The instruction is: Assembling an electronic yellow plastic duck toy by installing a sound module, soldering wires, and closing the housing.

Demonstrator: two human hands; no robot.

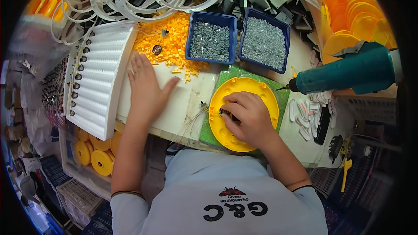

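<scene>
A round yellow plastic shell (221,131) lies hollow side up on a green mat (283,101). Bent over it, my right hand (249,115) has its fingers closed on a small dark round part (228,115), mostly hidden beneath them. Thin wires run left from the shell, with a small switch (203,104) at its left edge. My left hand (147,82) rests on the white tabletop, fingers spread and nothing in them. Its fingertips are near a heap of small yellow pieces (178,30), on which lies a small dark round component (157,50).
A white foam tray (102,67) with wired round components stands left. Two blue bins (190,39) (285,65) of small metal parts stand behind the shell. A teal power screwdriver (348,72) points in from the right, above white plastic pieces (302,115). White rings (122,0) lie at the back.
</scene>
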